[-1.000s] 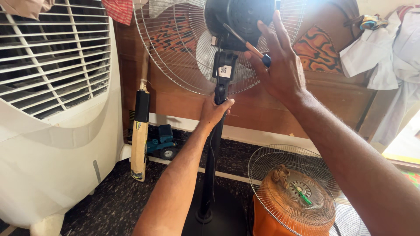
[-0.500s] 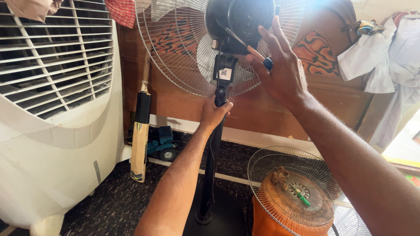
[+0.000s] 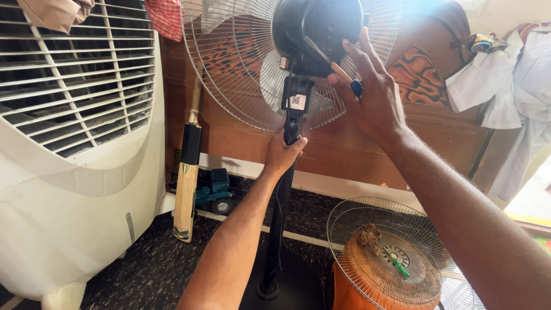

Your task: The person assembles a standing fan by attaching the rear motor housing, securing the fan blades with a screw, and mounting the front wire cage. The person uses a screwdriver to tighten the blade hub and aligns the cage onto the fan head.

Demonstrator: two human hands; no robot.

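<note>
Left hand (image 3: 283,150) wraps the fan pole (image 3: 279,218) centre frame, steadying it, while right hand (image 3: 372,95) pinches a screwdriver (image 3: 333,64) against the motor housing (image 3: 318,28).

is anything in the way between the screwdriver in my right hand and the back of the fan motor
Nothing visible does. The right hand holds the screwdriver, whose shaft runs straight onto the black motor housing. The rear wire guard sits beyond the housing, and the left hand grips the pole lower down.
</note>
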